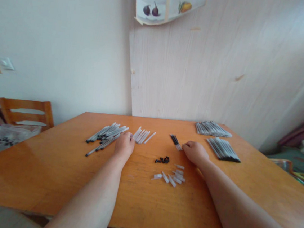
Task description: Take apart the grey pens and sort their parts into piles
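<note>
My left hand (124, 144) rests on the wooden table (54, 169), fingers curled at the near ends of several clear pen barrels (143, 136), beside a loose pile of assembled pens (108, 134). My right hand (194, 151) lies curled with its fingertips at a small bunch of dark refills (175, 142). Whether either hand grips a piece is hidden by the fingers. Between my forearms lie small black end plugs (162, 160) and several clear pen caps (172, 176).
Two neat stacks of pens (212, 129) (223, 149) lie at the table's far right. A wooden chair (25, 111) with a plastic bag of small parts (9, 137) stands at the left. Walls rise close behind the table.
</note>
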Available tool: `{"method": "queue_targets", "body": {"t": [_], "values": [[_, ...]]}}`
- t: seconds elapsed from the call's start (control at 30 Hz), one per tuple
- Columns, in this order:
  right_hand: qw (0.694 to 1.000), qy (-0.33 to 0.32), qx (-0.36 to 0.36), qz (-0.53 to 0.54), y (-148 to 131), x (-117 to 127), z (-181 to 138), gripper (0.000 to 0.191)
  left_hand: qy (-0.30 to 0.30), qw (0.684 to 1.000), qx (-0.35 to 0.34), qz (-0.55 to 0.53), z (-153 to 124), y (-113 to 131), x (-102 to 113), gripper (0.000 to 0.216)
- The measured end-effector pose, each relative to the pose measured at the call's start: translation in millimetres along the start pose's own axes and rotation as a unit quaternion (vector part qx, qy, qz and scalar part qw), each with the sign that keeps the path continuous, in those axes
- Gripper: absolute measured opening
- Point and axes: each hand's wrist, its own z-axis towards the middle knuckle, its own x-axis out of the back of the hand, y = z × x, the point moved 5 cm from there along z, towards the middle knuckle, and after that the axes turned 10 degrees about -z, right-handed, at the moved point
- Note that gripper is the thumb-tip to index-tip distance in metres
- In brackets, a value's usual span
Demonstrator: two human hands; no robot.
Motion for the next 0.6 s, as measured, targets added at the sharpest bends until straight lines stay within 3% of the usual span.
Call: {"method": "queue_targets", "body": {"t": [0.6], "values": [[1.000, 0.007, 0.012, 0.010, -1.0, 0.9, 0.0, 0.031, -0.015, 0.999, -0.036, 0.013, -1.5, -1.5, -5.9, 0.016]]}}
